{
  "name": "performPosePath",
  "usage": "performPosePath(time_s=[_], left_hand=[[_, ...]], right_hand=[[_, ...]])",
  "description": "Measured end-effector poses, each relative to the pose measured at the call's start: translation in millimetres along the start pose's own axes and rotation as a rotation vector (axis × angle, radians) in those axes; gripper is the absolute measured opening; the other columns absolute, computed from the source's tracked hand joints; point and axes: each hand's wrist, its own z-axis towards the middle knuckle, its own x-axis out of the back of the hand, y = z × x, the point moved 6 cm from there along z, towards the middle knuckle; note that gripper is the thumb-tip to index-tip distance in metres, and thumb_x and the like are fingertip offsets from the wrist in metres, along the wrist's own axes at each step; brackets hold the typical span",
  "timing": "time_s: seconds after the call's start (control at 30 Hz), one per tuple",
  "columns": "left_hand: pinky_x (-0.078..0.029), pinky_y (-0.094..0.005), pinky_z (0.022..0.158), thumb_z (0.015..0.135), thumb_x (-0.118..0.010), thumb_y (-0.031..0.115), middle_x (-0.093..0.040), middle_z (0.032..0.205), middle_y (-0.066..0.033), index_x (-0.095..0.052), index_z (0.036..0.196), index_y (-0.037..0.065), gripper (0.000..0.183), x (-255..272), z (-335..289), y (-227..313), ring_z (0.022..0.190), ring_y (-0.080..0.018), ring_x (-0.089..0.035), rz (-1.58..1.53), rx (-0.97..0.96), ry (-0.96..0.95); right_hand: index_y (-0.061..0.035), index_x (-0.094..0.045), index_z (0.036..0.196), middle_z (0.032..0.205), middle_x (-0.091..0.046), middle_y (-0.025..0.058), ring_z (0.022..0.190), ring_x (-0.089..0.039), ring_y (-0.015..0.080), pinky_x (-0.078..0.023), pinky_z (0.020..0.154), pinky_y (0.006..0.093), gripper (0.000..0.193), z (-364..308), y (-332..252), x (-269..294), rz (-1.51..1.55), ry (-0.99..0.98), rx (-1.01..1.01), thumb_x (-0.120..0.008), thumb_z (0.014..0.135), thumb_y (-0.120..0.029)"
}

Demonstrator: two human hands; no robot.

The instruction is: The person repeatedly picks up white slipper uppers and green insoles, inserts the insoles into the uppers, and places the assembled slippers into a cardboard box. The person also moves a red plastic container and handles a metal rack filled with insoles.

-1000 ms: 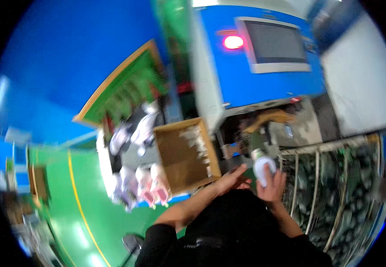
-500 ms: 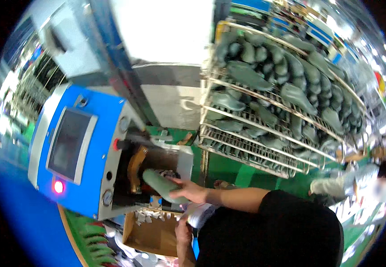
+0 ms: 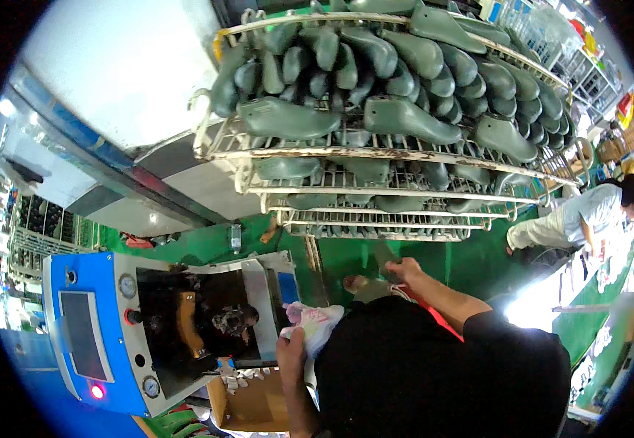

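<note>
My right hand (image 3: 404,270) is closed around a green shoe last (image 3: 385,257), held out low in front of the rack, with the last's end pointing away from me. My left hand (image 3: 292,352) grips a soft white piece with pink marks, which looks like a shoe upper (image 3: 320,325), close to my body and beside the machine's right end. To the left stands a blue shoe machine (image 3: 123,365). In its dark bay are a curved brown pad (image 3: 187,325) and a dark, rounded fitting (image 3: 233,320), with neither hand touching them.
A white wire rack (image 3: 375,153) packed with green lasts on several tiers fills the far side. A cardboard box (image 3: 258,409) with white scraps sits below the machine. At the right, another person (image 3: 587,215) bends over a brightly lit table.
My right hand has carried the last away from the machine bay, rightward to the rack. The view has swung right. My left hand still holds the white piece.
</note>
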Motion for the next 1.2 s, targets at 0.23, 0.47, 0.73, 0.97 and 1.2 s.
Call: performPosePath(time_s=[0.23, 0.47, 0.73, 0.97, 1.2], left_hand=[[-0.05, -0.0379, 0.088, 0.09, -0.067, 0.026, -0.066, 0.106, -0.0133, -0.057, 0.119, 0.0, 0.04, -38.8, 51.0, -10.0, 0.097, -0.0231, -0.063, 0.085, -0.135, 0.091], [-0.048, -0.0367, 0.096, 0.092, -0.066, 0.025, -0.065, 0.12, -0.0082, -0.053, 0.133, 0.011, 0.045, -55.2, 20.6, -5.7, 0.107, -0.0212, -0.062, -0.096, -0.216, 0.243], [-0.049, -0.0285, 0.091, 0.092, -0.074, 0.013, -0.07, 0.106, -0.0007, -0.072, 0.119, 0.004, 0.028, 29.1, -110.3, -72.4, 0.1, -0.0104, -0.061, -0.591, -0.188, 0.275], [-0.055, -0.0388, 0.079, 0.091, -0.071, 0.028, -0.075, 0.095, -0.0088, -0.065, 0.133, 0.012, 0.046, 41.0, -302.6, -202.3, 0.088, -0.023, -0.071, -0.414, 0.363, 0.855], [-0.057, -0.0489, 0.078, 0.089, -0.069, 0.038, -0.075, 0.099, -0.0153, -0.063, 0.13, 0.025, 0.044, 30.1, -254.9, -355.6, 0.093, -0.036, -0.073, 0.064, 0.804, 0.961]], right_hand=[[-0.0079, -0.066, 0.105, 0.094, -0.07, 0.009, 0.082, -0.069, 0.0283, -0.059, 0.069, 0.0489, 0.03, 46.4, 100.7, 65.4, 0.398, -0.054, -0.361, -0.075, 0.087, -0.03], [-0.0053, -0.06, 0.107, 0.081, -0.063, 0.0115, 0.073, -0.067, 0.0268, -0.056, 0.062, 0.0397, 0.017, 113.9, 69.0, 87.9, 0.691, 0.172, 0.192, -0.067, 0.095, -0.016], [-0.0073, -0.058, 0.093, 0.068, -0.051, 0.0059, 0.054, -0.046, 0.0182, -0.038, 0.051, 0.0369, 0.016, 85.3, 13.1, -51.8, -0.446, -0.532, 0.248, -0.059, 0.101, -0.021], [-0.0103, -0.054, 0.084, 0.06, -0.036, 0.0032, 0.046, -0.028, 0.0149, -0.024, 0.044, 0.0348, 0.032, 167.3, -32.9, -150.1, -0.028, -0.826, -0.148, -0.042, 0.109, -0.025], [-0.0105, -0.045, 0.074, 0.061, -0.033, 0.0, 0.048, -0.03, 0.0127, -0.028, 0.048, 0.0341, 0.033, -0.9, -107.1, -249.6, -0.476, -1.142, 0.121, -0.06, 0.103, -0.018]])
